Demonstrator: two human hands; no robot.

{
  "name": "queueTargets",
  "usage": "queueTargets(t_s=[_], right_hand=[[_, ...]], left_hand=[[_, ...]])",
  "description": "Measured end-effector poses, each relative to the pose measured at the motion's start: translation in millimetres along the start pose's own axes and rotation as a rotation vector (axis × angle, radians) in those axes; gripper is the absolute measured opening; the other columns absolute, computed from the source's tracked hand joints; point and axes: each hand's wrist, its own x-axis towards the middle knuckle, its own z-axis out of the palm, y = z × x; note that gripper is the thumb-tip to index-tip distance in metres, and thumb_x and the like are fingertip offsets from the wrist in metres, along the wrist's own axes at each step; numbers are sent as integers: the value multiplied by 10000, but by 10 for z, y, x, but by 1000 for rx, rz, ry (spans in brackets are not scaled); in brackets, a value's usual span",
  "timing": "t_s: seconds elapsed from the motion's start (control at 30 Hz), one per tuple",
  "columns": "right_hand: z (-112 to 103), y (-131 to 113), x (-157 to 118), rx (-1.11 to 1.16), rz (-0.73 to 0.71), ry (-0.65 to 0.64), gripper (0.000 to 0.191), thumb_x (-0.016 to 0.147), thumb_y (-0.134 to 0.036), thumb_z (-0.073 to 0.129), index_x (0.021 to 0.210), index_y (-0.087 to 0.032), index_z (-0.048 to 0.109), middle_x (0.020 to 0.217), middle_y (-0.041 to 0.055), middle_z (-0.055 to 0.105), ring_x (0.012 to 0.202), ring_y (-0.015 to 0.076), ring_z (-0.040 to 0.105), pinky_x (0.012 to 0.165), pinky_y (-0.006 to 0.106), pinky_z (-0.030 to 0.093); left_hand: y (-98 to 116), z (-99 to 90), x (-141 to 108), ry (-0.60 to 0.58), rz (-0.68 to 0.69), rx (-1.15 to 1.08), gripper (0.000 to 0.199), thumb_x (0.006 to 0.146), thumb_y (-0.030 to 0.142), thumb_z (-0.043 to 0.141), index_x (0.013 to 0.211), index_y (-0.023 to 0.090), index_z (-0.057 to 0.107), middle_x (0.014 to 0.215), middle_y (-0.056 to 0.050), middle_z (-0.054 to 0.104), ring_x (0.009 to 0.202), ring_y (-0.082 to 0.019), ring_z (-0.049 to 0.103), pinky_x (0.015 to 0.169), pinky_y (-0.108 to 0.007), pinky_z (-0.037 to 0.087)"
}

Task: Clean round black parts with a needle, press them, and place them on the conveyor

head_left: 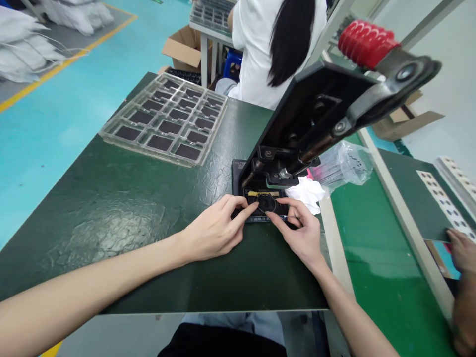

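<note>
A small black round part (266, 202) lies on the base of a black hand press (256, 218), beneath its raised head. My left hand (221, 227) reaches in from the left with its fingers curled, and its thumb tip touches the part's left edge. On the other side, my right hand (302, 229) grips the part's right edge between thumb and forefinger, the other fingers bent in. Just behind the part is a yellow strip (260, 194) on the press base. The press lever has a red ribbed grip (368, 43) and slants up to the right.
A clear compartment tray (163, 119) holding several dark square pieces lies on the green table (122, 208). White tissue (307, 193) and a clear bag (344, 166) sit right of the press. Beyond runs a green conveyor (386, 248); a co-worker's hand (461, 248) is at far right. Another person sits ahead.
</note>
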Motion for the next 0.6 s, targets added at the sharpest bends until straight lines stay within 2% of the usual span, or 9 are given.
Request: queueTargets(t_s=[0.4,0.5,0.6], right_hand=[[13,34,13,22,44,-30,326,879,-411,748,1124,-205,687,637,-97,248,528,74,249,508,235,234],[27,24,26,7,30,-3,329,876,-406,745,1126,-203,678,630,-101,245,526,75,255,515,235,241],[72,6,20,-42,21,23,397,852,-470,755,1126,-198,662,612,-104,282,525,80,284,521,235,263]], left_hand=[[-5,21,-2,10,-6,11,487,979,128,472,1456,33,442,1182,-192,555,1067,-287,572,878,-432,616],[-12,22,-11,10,-3,5,511,973,128,481,1474,43,429,1184,-193,558,1069,-293,577,879,-442,615],[-28,14,-30,34,5,-8,559,975,124,478,1525,89,385,1182,-182,555,1067,-288,589,882,-441,617]])
